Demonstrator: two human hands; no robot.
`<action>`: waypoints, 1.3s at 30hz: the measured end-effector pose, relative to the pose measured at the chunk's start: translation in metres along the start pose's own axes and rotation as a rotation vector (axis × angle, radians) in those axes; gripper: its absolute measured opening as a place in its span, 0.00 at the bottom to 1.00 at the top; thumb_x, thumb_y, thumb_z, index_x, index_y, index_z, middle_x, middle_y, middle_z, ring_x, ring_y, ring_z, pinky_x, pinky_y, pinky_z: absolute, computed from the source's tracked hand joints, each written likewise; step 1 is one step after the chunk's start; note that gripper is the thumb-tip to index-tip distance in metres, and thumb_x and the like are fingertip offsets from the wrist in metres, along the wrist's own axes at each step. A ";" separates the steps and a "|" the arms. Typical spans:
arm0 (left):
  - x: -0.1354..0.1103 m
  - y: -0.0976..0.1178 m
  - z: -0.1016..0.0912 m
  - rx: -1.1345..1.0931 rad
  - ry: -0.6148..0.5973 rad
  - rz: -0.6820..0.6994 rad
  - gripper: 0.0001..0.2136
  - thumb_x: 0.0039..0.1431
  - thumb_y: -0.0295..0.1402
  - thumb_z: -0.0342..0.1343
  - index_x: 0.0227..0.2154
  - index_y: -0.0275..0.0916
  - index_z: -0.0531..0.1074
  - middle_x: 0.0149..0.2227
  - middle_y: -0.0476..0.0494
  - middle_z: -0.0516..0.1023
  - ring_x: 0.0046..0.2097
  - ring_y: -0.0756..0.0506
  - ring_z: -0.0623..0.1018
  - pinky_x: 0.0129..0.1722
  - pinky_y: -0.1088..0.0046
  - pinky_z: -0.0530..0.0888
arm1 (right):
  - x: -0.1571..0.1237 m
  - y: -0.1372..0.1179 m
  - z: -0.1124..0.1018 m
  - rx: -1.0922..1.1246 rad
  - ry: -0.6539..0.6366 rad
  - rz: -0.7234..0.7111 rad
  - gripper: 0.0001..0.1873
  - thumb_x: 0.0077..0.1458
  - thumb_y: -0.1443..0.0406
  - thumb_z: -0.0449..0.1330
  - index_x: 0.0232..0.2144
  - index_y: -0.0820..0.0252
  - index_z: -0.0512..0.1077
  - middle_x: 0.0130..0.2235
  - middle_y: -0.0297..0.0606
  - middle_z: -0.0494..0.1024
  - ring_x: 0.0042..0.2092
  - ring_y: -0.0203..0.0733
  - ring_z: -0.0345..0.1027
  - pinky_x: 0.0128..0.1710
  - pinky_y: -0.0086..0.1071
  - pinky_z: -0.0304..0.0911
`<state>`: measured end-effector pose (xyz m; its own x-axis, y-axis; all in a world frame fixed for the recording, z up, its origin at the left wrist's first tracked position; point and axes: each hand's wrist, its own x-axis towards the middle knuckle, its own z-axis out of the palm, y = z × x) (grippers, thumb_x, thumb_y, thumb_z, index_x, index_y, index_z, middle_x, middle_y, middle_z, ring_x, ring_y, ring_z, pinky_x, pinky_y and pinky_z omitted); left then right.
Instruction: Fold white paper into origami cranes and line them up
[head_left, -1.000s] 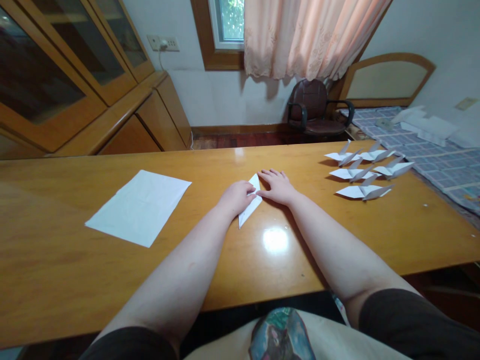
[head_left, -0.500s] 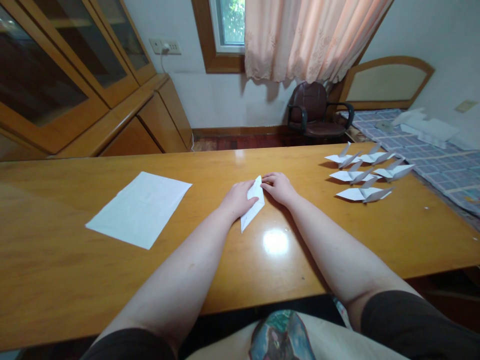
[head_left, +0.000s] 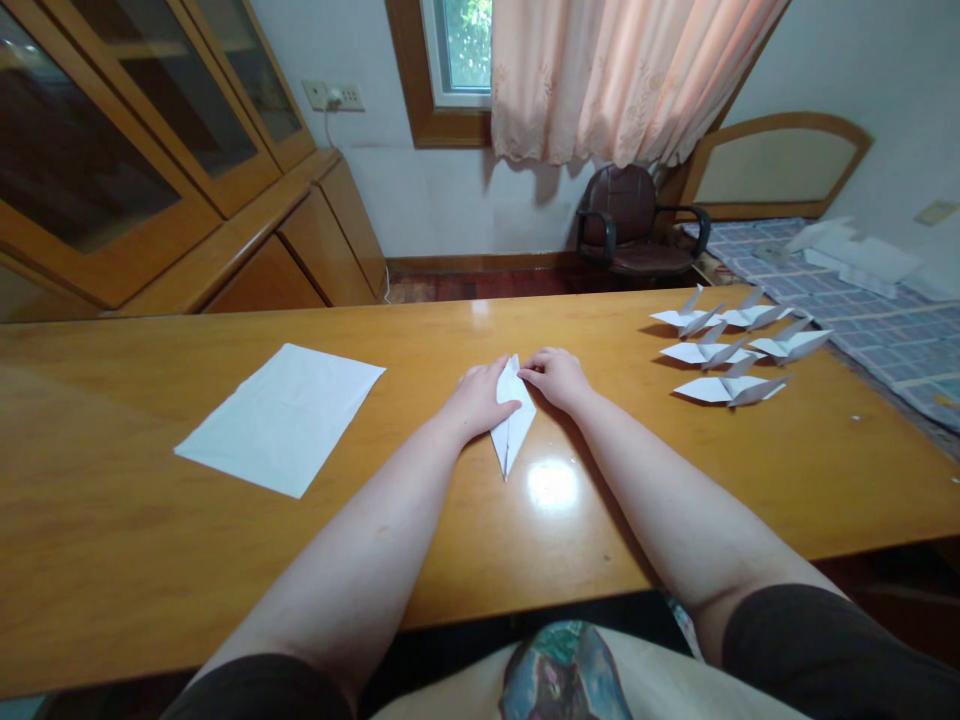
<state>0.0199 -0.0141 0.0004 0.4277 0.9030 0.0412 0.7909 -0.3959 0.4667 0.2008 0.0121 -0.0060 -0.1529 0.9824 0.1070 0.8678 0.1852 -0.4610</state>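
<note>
White paper, folded: one slim, kite-shaped piece [head_left: 519, 425], lying on the wooden surface [head_left: 570, 560] between the two hands, nearer the left. Long axis: runs away from the wearer, almost straight, its near end slightly to the left. Tips: one at each end; the near tip, sharp, faces the wearer and lies clear of both hands; the far tip lies between the fingers of both. One seam down the near half.

Left hand [head_left: 478, 400]: palm down, thumb spread wide of the fingers, thumb across the middle of the piece, fingers along its left side.

Right hand [head_left: 556, 378]: fingers bent, thumb and forefinger close together by the far right edge of the piece; whether they pinch it cannot be told.

White paper, flat: one four-sided sheet [head_left: 281, 420], left of the left hand, well apart.

White paper birds [head_left: 705, 388], five, wings spread: grouped right of the right hand, well apart.

Brown chair [head_left: 634, 225]: beyond the right hand, past the surface.
</note>
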 end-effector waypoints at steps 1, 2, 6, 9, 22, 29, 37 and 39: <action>0.000 0.001 0.000 -0.025 -0.003 -0.004 0.40 0.51 0.41 0.60 0.64 0.37 0.51 0.63 0.35 0.62 0.61 0.36 0.65 0.59 0.60 0.63 | 0.000 0.000 0.000 0.011 0.004 -0.010 0.10 0.55 0.57 0.61 0.33 0.52 0.80 0.38 0.36 0.78 0.42 0.43 0.68 0.43 0.36 0.58; 0.000 0.001 0.000 -0.051 -0.006 -0.010 0.41 0.51 0.39 0.60 0.65 0.36 0.49 0.64 0.35 0.60 0.62 0.36 0.64 0.60 0.61 0.62 | 0.000 0.000 0.001 0.024 0.011 -0.024 0.09 0.55 0.57 0.61 0.33 0.53 0.80 0.37 0.36 0.78 0.42 0.42 0.68 0.43 0.36 0.58; 0.002 0.000 0.001 -0.144 -0.030 -0.030 0.47 0.48 0.37 0.62 0.66 0.35 0.43 0.66 0.32 0.55 0.65 0.38 0.60 0.62 0.62 0.60 | -0.002 -0.001 0.000 0.063 0.014 -0.079 0.08 0.54 0.58 0.62 0.33 0.52 0.80 0.36 0.35 0.78 0.41 0.41 0.68 0.43 0.34 0.58; 0.003 -0.003 0.002 -0.179 -0.031 -0.032 0.48 0.47 0.37 0.63 0.67 0.34 0.41 0.66 0.31 0.55 0.65 0.39 0.60 0.62 0.63 0.61 | -0.002 -0.003 -0.001 0.053 -0.025 -0.093 0.08 0.54 0.58 0.62 0.33 0.52 0.80 0.36 0.35 0.78 0.40 0.41 0.68 0.41 0.33 0.58; -0.006 0.019 0.011 0.194 0.014 0.033 0.25 0.60 0.32 0.50 0.60 0.34 0.59 0.64 0.35 0.60 0.64 0.38 0.60 0.62 0.60 0.58 | -0.001 -0.003 0.008 0.034 0.030 -0.017 0.10 0.52 0.57 0.61 0.27 0.56 0.77 0.33 0.35 0.78 0.37 0.39 0.69 0.37 0.31 0.58; -0.007 0.015 0.013 0.236 -0.047 0.022 0.25 0.62 0.35 0.47 0.62 0.35 0.56 0.64 0.34 0.60 0.63 0.38 0.61 0.61 0.59 0.57 | -0.001 -0.007 0.006 -0.020 0.004 -0.020 0.11 0.53 0.56 0.60 0.29 0.56 0.76 0.35 0.36 0.78 0.40 0.41 0.69 0.40 0.33 0.58; -0.009 0.015 0.011 0.227 -0.109 -0.002 0.30 0.62 0.45 0.46 0.64 0.40 0.52 0.67 0.36 0.53 0.66 0.36 0.56 0.64 0.50 0.47 | -0.003 -0.007 0.001 -0.018 -0.020 -0.054 0.09 0.54 0.57 0.61 0.30 0.55 0.76 0.35 0.36 0.79 0.40 0.42 0.69 0.40 0.33 0.58; -0.008 0.015 0.011 0.226 -0.137 -0.011 0.30 0.62 0.46 0.45 0.65 0.40 0.51 0.68 0.37 0.51 0.67 0.36 0.52 0.64 0.45 0.40 | -0.004 -0.005 0.001 -0.012 -0.031 -0.066 0.09 0.53 0.57 0.61 0.30 0.55 0.76 0.35 0.36 0.79 0.39 0.41 0.69 0.39 0.33 0.58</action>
<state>0.0334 -0.0290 -0.0022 0.4615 0.8825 -0.0902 0.8670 -0.4272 0.2564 0.1964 0.0076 -0.0044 -0.2246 0.9682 0.1098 0.8607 0.2500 -0.4436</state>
